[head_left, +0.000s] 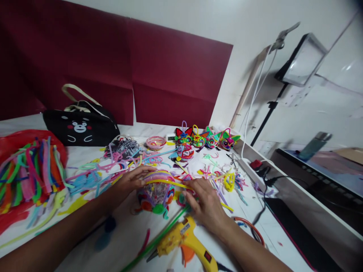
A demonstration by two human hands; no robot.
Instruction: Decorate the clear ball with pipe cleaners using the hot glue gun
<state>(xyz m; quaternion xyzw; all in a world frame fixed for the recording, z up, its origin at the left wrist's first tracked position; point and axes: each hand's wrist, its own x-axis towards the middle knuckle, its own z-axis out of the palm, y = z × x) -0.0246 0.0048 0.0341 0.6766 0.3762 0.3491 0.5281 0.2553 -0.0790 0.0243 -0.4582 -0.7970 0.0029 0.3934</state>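
Note:
A rounded craft piece covered in colored pipe cleaners (pixel 159 194) sits on the table in front of me, its grey inner stuffing showing. My left hand (pixel 130 185) has its bent fingers against the upper left of it, gripping there. Across its top runs a yellow pipe cleaner (pixel 167 183); the right end goes under the curled fingers of my right hand (pixel 205 202). Below my right hand lies a yellow hot glue gun (pixel 184 240), nozzle pointing left. A green pipe cleaner (pixel 159 238) stretches beside it.
Scattered pipe cleaners (pixel 93 177) spread left; a red bag (pixel 58 145) of more stands beyond. Finished animal-face ornaments (pixel 198 139) sit at the back near a small round dish (pixel 155 142). A black bag (pixel 81 130) stands behind. A power strip (pixel 252 173) and cables lie right.

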